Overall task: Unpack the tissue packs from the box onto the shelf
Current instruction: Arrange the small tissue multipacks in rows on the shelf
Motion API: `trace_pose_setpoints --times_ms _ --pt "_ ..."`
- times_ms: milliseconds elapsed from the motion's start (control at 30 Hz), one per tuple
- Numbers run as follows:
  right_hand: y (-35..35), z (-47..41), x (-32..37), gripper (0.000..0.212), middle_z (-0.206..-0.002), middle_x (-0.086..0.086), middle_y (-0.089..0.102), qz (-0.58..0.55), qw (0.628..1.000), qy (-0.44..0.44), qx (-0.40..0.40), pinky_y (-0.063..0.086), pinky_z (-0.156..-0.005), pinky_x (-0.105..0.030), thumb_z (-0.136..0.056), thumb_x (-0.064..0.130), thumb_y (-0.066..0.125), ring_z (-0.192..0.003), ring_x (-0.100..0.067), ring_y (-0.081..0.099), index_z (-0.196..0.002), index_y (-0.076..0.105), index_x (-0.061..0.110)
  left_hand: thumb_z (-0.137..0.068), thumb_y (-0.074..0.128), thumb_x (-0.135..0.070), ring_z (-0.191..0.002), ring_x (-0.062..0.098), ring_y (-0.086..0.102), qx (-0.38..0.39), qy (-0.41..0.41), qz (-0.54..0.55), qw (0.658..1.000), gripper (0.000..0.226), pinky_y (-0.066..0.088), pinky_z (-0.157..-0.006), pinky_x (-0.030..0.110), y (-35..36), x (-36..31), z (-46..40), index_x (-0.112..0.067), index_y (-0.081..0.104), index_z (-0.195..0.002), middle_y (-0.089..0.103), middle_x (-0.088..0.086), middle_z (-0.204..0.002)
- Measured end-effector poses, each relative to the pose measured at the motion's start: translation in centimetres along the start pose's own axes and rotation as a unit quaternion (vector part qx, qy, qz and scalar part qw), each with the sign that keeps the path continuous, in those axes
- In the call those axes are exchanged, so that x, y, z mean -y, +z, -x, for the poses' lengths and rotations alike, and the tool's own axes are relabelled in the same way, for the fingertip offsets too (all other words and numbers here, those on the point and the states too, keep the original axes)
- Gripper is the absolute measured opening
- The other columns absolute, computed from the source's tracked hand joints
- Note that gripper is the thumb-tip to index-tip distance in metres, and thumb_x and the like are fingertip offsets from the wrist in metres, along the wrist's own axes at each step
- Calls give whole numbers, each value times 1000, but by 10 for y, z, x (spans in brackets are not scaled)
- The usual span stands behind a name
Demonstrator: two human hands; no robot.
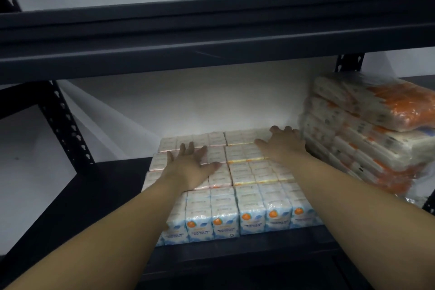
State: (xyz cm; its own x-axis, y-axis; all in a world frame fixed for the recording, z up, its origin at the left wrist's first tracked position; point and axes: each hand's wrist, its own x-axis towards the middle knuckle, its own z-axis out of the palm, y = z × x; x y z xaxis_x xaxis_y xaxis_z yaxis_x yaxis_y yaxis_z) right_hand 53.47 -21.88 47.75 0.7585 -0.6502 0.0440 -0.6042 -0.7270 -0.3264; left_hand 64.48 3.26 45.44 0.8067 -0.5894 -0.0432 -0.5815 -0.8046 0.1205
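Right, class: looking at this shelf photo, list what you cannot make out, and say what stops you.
- The box: not in the head view at all.
- The stack of wrapped bundles: blurred and cut off by the right edge.
- Small print on the tissue packs: too small to read.
- Packs under the left hand and right hand: covered.
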Motion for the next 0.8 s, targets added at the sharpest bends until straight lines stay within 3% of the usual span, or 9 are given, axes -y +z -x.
trace_pose_setpoints --times_ms 300,400,800 --pt "23 -20 -7 110 -161 -21 28 -48 997 63 -11 36 -116 -49 -75 88 51 -146 -40 33 -157 27 18 -87 19 -90 -160 25 -6 -7 9 0 1000 91 -1 -126 61 9 4 -7 -43 4 -163 -4 1 -173" --pt "24 -23 -9 109 -151 -15 41 -49 997 54 -18 39 -112 -49 -74 88 51 -140 -37 40 -155 31 17 -87 20 -90 -160 25 -5 -13 9 3 1000 90 -1 -125 61 11 5 -8 -44 5 -162 -3 3 -173" --pt "25 -25 -15 105 -153 -8 42 -66 997 30 -30 37 -112 -52 -74 85 55 -141 -33 41 -155 33 22 -84 19 -92 -160 25 -3 -20 13 12 1000 91 -1 -125 62 14 7 -12 -46 8 -162 1 1 -174"
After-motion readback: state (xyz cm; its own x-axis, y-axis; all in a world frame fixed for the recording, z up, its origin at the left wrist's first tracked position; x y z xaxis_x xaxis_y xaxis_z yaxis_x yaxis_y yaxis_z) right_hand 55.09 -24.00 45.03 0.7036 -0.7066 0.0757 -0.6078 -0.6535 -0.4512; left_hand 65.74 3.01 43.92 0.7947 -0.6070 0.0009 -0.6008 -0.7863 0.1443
